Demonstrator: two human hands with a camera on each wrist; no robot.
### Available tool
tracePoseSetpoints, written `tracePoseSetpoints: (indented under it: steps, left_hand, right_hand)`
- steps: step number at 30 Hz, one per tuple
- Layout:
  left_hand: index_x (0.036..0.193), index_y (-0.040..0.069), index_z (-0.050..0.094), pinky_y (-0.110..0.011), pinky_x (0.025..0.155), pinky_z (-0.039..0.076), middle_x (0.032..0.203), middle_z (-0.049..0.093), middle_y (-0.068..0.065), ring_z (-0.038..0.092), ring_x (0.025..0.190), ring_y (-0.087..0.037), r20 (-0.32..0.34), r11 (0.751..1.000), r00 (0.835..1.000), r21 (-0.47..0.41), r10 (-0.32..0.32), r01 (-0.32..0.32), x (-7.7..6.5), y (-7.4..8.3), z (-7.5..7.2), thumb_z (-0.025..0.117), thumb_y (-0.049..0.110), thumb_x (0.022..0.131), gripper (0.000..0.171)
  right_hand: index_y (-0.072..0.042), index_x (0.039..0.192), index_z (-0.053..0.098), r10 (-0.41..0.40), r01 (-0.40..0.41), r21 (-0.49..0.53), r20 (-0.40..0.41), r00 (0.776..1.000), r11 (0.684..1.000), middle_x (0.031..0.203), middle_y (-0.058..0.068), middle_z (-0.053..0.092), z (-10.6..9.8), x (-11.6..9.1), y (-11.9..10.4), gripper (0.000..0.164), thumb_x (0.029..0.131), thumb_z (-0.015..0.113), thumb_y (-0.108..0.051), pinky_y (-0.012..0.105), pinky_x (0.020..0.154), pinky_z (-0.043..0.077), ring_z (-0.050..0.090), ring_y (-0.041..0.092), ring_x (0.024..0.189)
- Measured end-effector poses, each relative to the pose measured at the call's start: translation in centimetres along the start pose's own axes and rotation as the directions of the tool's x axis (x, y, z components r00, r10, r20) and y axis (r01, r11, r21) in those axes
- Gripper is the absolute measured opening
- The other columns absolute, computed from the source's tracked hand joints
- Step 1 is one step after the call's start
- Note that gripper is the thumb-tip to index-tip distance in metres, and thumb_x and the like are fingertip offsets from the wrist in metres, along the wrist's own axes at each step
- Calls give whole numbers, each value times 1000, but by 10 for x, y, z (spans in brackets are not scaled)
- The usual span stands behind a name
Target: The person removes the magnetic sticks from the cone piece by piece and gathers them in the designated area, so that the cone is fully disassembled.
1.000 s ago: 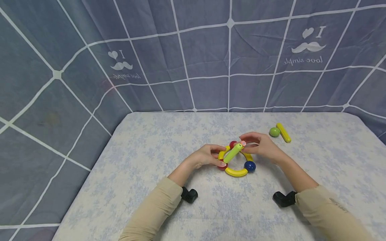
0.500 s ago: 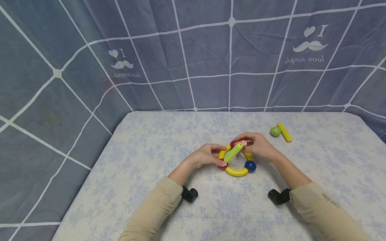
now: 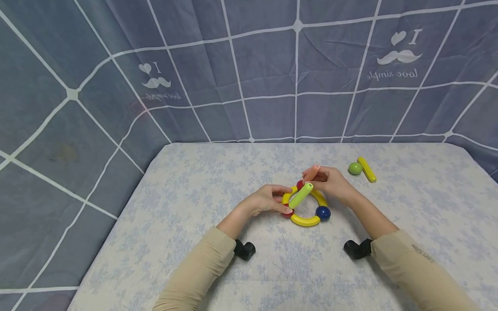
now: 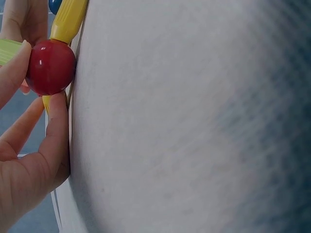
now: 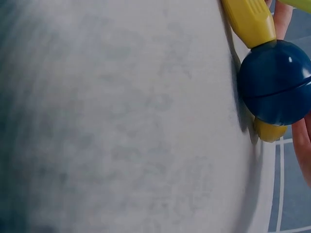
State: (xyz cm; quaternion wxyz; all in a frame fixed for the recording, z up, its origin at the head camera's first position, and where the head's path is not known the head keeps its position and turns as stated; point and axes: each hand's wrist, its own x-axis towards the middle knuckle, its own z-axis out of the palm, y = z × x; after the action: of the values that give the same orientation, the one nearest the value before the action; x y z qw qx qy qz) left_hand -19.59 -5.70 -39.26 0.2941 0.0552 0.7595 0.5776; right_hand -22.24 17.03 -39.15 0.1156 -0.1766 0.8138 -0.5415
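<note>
The ring [image 3: 305, 221], made of yellow curved rods joined by balls, lies flat on the cloth [image 3: 218, 172] between the person's two hands. At the ring's left is a red ball [image 3: 287, 212], which the left hand [image 3: 261, 201] pinches, the thumb on one side and fingers on the other. A green rod [image 3: 301, 195] slants up from that ball over the ring's middle. At the ring's far side, by the other red ball [image 3: 299, 185], the right hand [image 3: 334, 183] pinches an orange rod [image 3: 311, 172] between thumb and fingers, its upper end leaning away; some of those fingers are hidden, and whether the rod's lower end is seated on the ball cannot be told. A blue ball [image 3: 323, 213] sits at the ring's right. Beyond the ring, to its far right, a green ball [image 3: 355, 168] lies just beside a yellow rod [image 3: 367, 169]. The pieces look like hard, glossy plastic, so likely light, stiff and not fragile; the smooth balls would probably roll or slip under one fingertip and are best held across opposite sides. The rods, ridged near their ends, should offer surer grip along the shaft, close to the joint.
</note>
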Motion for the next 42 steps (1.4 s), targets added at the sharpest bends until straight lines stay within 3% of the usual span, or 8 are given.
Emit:
tracePoseSetpoints:
  steps: [7, 18, 33, 42]
  left_hand:
    - [125, 8, 59, -24, 72, 51, 114, 61, -7, 58, 97, -16, 12, 1000, 1000, 7, 7, -8, 0, 0, -1, 78, 1, 73, 55]
    - [124, 9, 60, -24, 72, 50, 115, 59, -6, 57, 96, -17, 9, 1000, 1000, 14, 16, -16, -2, 1, 0, 78, 1, 72, 56]
    - [124, 8, 60, -24, 73, 51, 116, 60, -5, 58, 97, -16, 10, 999, 1000, 11, 30, -30, 0, -2, -2, 78, 0, 72, 55]
    - [123, 12, 61, -25, 76, 50, 115, 59, -1, 56, 97, -16, -3, 999, 1000, 33, 22, -22, 0, -2, -1, 80, 3, 71, 55]
  right_hand:
    - [7, 127, 50, 37, -35, 64, -32, 999, 997, 116, 26, 58, 0, 4, 0, 42, 89, 62, -8, 20, 82, 49, 59, 28, 103]
    - [5, 136, 36, 63, -59, 109, -33, 997, 992, 112, 27, 59, -2, 11, 4, 54, 91, 61, -8, 19, 80, 49, 62, 16, 94]
    - [5, 135, 32, 46, -43, 110, -32, 998, 993, 98, 18, 61, 1, 18, 8, 53, 91, 60, -7, 21, 73, 48, 61, 10, 80]
    - [5, 132, 35, 37, -33, 70, -56, 998, 997, 101, 22, 58, 2, 16, 6, 51, 90, 62, -7, 23, 65, 45, 57, 14, 77]
